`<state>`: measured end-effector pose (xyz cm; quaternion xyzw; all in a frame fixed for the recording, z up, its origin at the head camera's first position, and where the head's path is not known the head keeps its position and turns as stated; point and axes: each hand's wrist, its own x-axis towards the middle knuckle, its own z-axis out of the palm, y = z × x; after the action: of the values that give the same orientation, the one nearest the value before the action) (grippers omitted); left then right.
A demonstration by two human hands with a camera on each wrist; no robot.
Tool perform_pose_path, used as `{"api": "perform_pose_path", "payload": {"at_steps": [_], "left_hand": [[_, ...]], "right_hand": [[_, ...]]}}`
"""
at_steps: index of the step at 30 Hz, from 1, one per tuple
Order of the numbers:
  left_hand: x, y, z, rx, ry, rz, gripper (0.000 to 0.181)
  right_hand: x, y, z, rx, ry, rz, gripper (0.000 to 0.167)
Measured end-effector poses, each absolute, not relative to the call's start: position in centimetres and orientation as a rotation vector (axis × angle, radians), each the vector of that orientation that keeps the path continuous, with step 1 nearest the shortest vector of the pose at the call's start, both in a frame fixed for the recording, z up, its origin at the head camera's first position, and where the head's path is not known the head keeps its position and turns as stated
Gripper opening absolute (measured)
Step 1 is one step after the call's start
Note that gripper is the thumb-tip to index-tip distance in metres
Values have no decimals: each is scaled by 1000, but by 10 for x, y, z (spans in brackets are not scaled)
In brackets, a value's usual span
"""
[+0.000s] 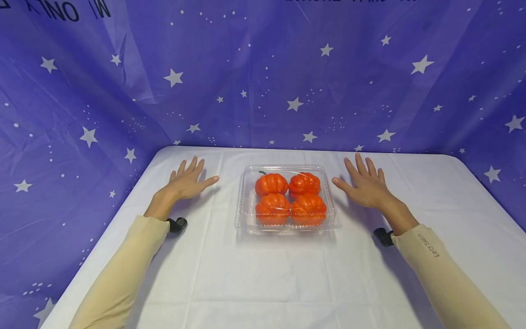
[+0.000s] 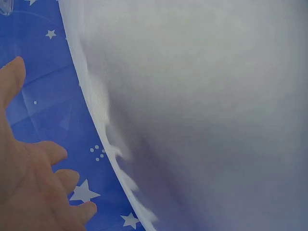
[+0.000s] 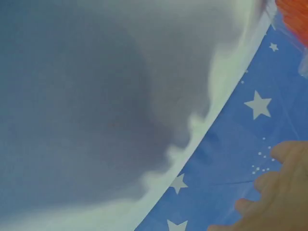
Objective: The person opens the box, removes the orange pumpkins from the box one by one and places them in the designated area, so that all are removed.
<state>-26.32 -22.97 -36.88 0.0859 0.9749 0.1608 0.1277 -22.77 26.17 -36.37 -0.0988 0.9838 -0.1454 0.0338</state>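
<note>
A clear plastic clamshell box [image 1: 248, 194] sits on the white-covered table with its lid down. Inside it are several small orange pumpkins, among them a back-left pumpkin [image 1: 271, 184] with a green stem and a front-right pumpkin [image 1: 308, 210]. To the box's left is my left hand [image 1: 186, 183], fingers spread and holding nothing. My right hand [image 1: 363, 185] is spread likewise on the other side, its thumb close to the box's right edge. Both hands appear apart from the box. In the right wrist view, an orange pumpkin [image 3: 296, 17] shows partly at the top corner.
A white cloth [image 1: 263, 278] covers the table. Behind it and at both sides hangs a purple-blue curtain [image 1: 255, 68] with white stars. A black wrist camera mount [image 1: 177, 225] is at the left cuff, and another black mount [image 1: 384, 237] at the right.
</note>
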Motion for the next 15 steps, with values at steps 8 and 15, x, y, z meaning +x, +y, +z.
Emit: {"api": "perform_pose_path", "payload": {"at_steps": [8, 15], "left_hand": [[-242, -216, -364, 342, 2637, 702, 96], [-208, -189, -353, 455, 2425, 1109, 86]], "right_hand": [[-203, 242, -351, -305, 2863, -1039, 82], [-164, 223, -341, -279, 2543, -1400, 78]]}}
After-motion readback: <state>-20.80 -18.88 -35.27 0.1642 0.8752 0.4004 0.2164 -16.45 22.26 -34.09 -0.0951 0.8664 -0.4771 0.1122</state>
